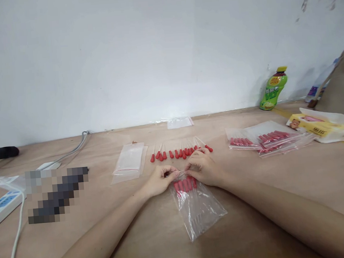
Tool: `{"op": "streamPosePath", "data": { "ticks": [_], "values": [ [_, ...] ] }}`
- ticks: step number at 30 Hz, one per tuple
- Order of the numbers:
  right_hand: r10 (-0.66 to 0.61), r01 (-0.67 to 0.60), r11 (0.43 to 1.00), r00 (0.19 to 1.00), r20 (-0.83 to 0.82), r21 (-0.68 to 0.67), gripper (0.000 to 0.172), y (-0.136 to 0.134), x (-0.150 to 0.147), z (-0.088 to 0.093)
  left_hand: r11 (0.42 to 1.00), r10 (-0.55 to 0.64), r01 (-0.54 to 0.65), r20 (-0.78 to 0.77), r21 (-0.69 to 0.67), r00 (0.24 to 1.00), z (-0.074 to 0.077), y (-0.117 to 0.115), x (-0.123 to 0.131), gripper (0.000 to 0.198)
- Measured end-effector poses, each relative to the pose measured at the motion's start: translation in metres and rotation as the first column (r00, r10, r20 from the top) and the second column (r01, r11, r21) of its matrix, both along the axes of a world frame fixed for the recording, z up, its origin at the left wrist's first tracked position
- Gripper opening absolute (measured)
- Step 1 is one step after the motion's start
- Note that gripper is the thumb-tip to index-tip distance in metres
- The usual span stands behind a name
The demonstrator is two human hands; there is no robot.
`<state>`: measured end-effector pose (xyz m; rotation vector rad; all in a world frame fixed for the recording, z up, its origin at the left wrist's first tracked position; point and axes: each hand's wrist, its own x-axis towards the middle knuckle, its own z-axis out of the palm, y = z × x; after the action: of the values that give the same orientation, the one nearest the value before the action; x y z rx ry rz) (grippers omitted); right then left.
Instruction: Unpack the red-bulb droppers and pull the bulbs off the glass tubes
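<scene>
A clear plastic zip bag (200,210) lies in front of me, holding several droppers with red rubber bulbs (185,184) toward its top edge. My left hand (163,179) pinches that edge at its left part between thumb and finger. Close beside it, my right hand (203,168) pinches the same edge farther right. Just beyond my hands, a row of loose red-bulbed droppers (176,154) lies on the table, their clear stems pointing toward the wall. Some of these are partly hidden by my right hand.
Flat bags (129,160) are stacked at left, and filled bags (272,137) at right. A tissue pack (323,127), a green bottle (273,89) and a beige bag (340,88) stand farther right. A power strip (5,205) with cables and a blurred dark object (61,195) lie left.
</scene>
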<state>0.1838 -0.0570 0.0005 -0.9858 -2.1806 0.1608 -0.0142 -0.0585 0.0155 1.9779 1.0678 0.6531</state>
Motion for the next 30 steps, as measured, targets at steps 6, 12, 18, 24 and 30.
{"op": "streamPosePath", "data": {
  "ticks": [6, 12, 18, 24, 30],
  "values": [
    [-0.02, 0.02, 1.0, 0.999, 0.027, -0.01, 0.011, -0.001, 0.002, 0.001, 0.999, -0.018, 0.018, 0.005, 0.027, 1.0, -0.001, 0.0, 0.0, 0.034],
    [0.01, 0.003, 0.995, 0.992, 0.129, -0.096, 0.013, 0.0, 0.002, 0.009, 0.999, -0.024, 0.024, -0.001, 0.048, 1.0, -0.003, -0.001, 0.001, 0.031],
    [0.087, -0.087, 0.996, 0.987, 0.138, -0.007, 0.005, -0.001, 0.003, 0.008, 0.99, -0.082, 0.081, 0.008, 0.115, 0.997, 0.001, 0.004, -0.009, 0.031],
    [0.12, -0.129, 0.979, 0.991, 0.065, 0.156, 0.014, 0.0, 0.002, 0.0, 0.771, -0.282, 0.309, -0.137, 0.557, 0.95, -0.001, 0.015, -0.022, 0.026],
    [0.093, -0.095, 0.98, 0.995, 0.018, 0.174, 0.018, 0.003, -0.001, -0.006, 0.633, -0.275, 0.318, -0.178, 0.706, 0.945, -0.004, 0.014, -0.015, 0.018]
  ]
}}
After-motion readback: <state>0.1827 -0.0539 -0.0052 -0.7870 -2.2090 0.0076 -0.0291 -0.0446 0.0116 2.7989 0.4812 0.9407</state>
